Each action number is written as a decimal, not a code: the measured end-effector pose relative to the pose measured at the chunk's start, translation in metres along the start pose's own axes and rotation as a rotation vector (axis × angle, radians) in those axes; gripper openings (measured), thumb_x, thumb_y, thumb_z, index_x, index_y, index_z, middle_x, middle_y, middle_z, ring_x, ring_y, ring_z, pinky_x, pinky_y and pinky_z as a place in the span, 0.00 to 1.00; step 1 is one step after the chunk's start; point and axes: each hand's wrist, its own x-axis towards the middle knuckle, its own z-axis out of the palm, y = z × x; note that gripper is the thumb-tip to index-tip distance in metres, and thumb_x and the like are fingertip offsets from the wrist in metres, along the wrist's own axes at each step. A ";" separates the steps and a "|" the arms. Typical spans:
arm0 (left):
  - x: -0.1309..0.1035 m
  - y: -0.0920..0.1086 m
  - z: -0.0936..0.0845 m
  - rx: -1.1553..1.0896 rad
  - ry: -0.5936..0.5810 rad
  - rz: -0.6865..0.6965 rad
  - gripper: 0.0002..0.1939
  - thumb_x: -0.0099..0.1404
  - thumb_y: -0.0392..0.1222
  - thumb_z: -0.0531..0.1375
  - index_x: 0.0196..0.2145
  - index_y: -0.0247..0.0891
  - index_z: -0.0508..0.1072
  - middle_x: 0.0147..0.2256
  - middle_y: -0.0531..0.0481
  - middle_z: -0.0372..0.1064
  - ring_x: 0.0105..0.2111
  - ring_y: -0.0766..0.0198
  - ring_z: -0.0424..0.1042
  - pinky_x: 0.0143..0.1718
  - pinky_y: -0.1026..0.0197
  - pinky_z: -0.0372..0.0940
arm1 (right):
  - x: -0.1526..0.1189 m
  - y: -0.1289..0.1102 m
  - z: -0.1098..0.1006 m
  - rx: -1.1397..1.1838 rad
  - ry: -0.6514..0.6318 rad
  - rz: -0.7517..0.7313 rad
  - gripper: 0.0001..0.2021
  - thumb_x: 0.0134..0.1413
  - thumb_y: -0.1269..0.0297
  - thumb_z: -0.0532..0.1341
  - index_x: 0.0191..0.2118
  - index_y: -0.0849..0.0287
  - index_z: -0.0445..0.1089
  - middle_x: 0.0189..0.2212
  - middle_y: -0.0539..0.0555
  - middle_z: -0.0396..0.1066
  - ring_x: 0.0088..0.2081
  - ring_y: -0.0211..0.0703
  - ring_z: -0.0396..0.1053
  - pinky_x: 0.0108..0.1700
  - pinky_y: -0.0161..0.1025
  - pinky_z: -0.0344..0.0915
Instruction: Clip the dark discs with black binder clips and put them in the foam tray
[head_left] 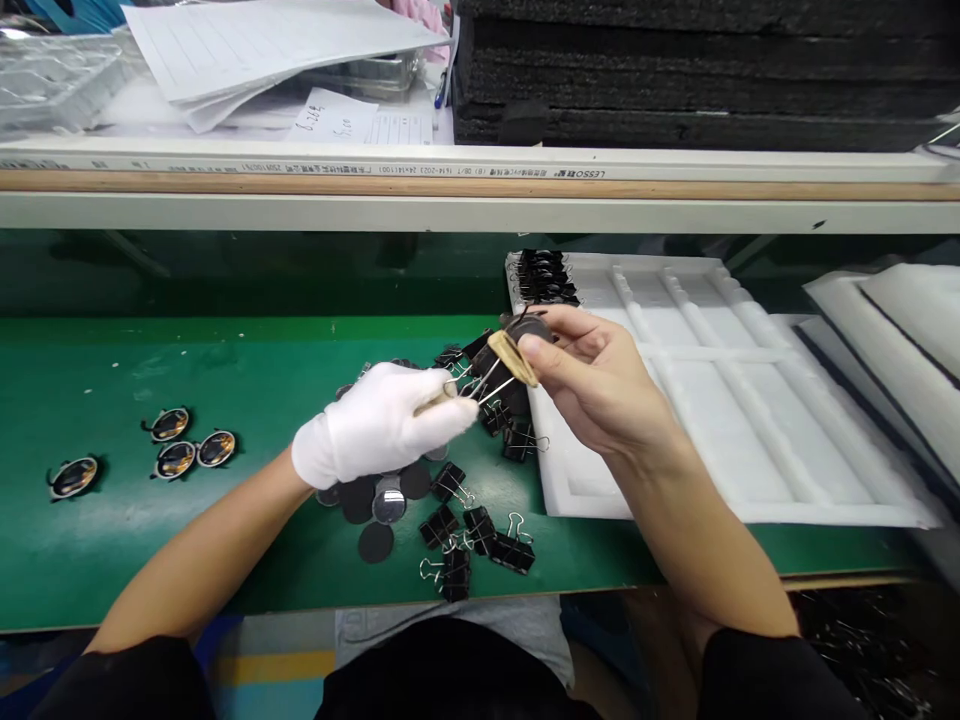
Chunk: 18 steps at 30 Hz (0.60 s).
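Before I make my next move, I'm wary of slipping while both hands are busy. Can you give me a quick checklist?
1. Left hand at the metal rods: ok.
2. Dark round piece gripped by the right hand: ok.
3. Both hands gloved: not ok, right is bare.
4. Dark piece aligned with the tan pad: cannot tell, fingers cover part.
5. Loose binder clips neatly lined up: not ok, scattered.
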 end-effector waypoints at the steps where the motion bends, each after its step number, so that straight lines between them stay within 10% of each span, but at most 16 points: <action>1: 0.000 -0.002 -0.001 0.018 -0.053 0.015 0.23 0.74 0.54 0.48 0.25 0.39 0.68 0.23 0.55 0.66 0.24 0.68 0.64 0.30 0.63 0.56 | 0.000 -0.002 0.001 0.015 0.029 -0.018 0.14 0.46 0.55 0.77 0.37 0.52 0.77 0.40 0.51 0.80 0.44 0.46 0.78 0.48 0.43 0.75; 10: -0.007 0.013 0.044 0.553 -0.493 0.112 0.34 0.66 0.73 0.55 0.27 0.36 0.75 0.21 0.47 0.68 0.19 0.58 0.67 0.24 0.58 0.52 | 0.005 -0.008 -0.006 -0.040 0.169 0.027 0.26 0.53 0.36 0.68 0.51 0.47 0.74 0.43 0.51 0.78 0.52 0.55 0.76 0.42 0.45 0.74; 15: -0.009 0.013 0.056 0.632 -0.400 0.067 0.15 0.66 0.40 0.58 0.23 0.34 0.75 0.19 0.44 0.68 0.20 0.55 0.68 0.26 0.58 0.54 | 0.004 -0.001 -0.009 -0.043 0.087 -0.008 0.19 0.55 0.42 0.68 0.46 0.47 0.75 0.43 0.51 0.76 0.49 0.51 0.75 0.41 0.44 0.73; 18: -0.007 0.001 0.037 0.633 -0.231 0.120 0.17 0.67 0.40 0.56 0.21 0.36 0.71 0.18 0.47 0.66 0.19 0.59 0.65 0.25 0.59 0.49 | 0.001 -0.005 -0.007 -0.078 0.074 0.009 0.16 0.57 0.44 0.66 0.44 0.49 0.75 0.43 0.51 0.75 0.47 0.49 0.75 0.41 0.43 0.72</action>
